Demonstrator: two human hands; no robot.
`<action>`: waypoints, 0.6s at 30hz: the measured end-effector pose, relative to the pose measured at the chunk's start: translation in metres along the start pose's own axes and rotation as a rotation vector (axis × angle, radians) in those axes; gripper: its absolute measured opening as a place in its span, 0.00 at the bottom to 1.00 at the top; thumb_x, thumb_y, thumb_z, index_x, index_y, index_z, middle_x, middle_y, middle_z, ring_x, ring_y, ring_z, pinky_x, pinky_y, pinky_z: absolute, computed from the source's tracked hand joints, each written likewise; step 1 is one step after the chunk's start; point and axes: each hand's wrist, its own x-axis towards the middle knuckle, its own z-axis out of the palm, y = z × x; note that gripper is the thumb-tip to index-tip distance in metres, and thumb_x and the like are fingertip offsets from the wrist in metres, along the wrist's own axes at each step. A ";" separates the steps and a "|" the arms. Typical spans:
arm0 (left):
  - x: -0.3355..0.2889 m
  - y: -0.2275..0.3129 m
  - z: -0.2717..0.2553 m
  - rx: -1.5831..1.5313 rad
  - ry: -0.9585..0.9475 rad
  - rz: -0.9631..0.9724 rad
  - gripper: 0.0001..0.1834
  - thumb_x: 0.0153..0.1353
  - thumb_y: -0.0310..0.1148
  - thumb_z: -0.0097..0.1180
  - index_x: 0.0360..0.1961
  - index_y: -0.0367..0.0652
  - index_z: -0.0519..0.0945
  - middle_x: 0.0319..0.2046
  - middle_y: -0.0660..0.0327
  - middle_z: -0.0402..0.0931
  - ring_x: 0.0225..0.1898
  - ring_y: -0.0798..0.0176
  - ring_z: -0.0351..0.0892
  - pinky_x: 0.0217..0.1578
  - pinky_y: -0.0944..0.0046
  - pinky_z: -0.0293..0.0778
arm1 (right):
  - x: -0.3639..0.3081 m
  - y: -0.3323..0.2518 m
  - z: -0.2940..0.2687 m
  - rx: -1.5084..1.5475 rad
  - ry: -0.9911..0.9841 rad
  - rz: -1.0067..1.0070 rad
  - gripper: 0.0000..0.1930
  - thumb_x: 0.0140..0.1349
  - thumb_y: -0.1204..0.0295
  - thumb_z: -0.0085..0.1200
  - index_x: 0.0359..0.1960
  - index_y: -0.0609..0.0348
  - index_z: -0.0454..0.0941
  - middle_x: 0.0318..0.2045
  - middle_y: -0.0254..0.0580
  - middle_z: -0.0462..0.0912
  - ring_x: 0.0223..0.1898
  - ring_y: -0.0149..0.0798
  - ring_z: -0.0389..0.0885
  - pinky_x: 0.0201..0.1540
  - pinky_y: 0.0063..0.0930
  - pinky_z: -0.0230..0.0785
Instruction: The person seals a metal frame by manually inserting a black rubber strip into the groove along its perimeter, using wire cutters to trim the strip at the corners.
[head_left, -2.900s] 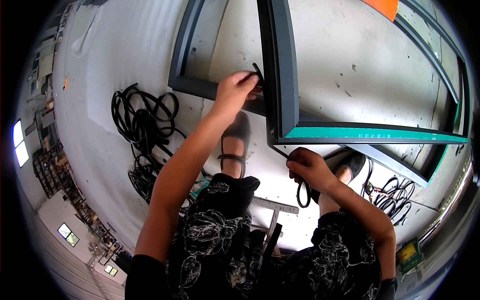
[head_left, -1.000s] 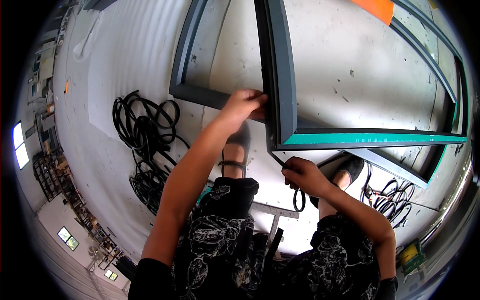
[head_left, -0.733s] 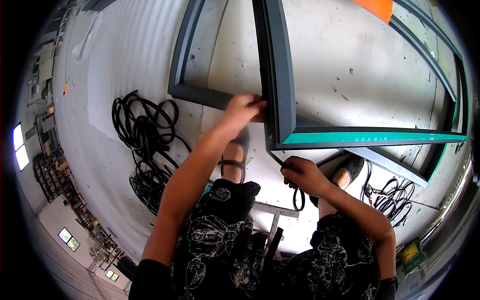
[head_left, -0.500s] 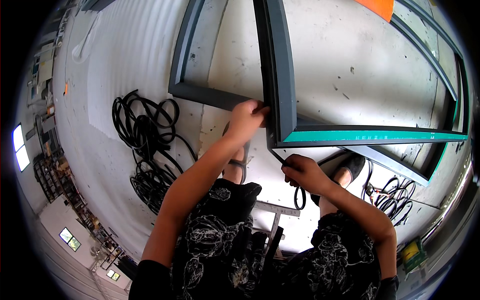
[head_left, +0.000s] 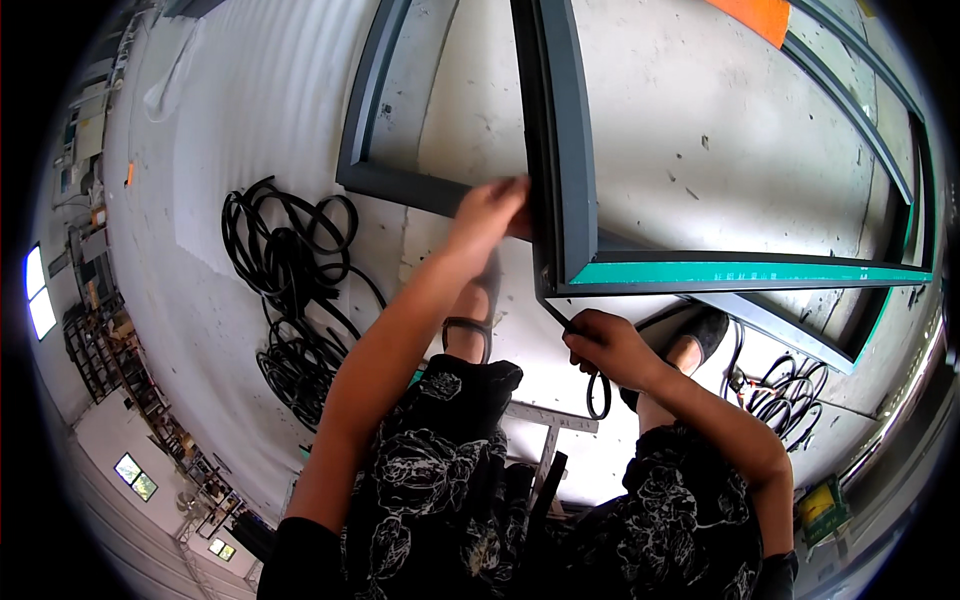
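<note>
A dark grey metal frame (head_left: 574, 160) stands in front of me, its bottom bar faced with a green strip (head_left: 740, 272). A black rubber strip (head_left: 556, 313) runs from the frame's lower left corner down to my right hand (head_left: 612, 346). The thumb and fingers of that hand are closed on it, and a loop of the strip hangs below. My left hand (head_left: 487, 220) is at the outer side of the frame's upright bar, fingertips against or very close to it. Motion smears these fingers, so their grip cannot be made out.
Coiled black strips (head_left: 290, 260) lie on the floor to the left, with more coils (head_left: 785, 395) at the right. Another grey frame (head_left: 400, 187) is behind the upright bar. An orange piece (head_left: 752, 18) shows at the top. A metal stand (head_left: 550, 425) is between my legs.
My left hand has slid slightly up along the upright bar and its fingers have blurred. My right hand stays in place with the rubber strip.
</note>
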 end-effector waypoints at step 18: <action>-0.051 -0.020 -0.016 0.141 -0.170 -0.143 0.16 0.66 0.34 0.49 0.48 0.32 0.74 0.40 0.55 0.79 0.41 0.63 0.80 0.48 0.63 0.75 | -0.059 -0.023 -0.058 0.069 -0.314 0.304 0.16 0.68 0.62 0.46 0.45 0.62 0.78 0.21 0.38 0.80 0.19 0.28 0.76 0.23 0.21 0.67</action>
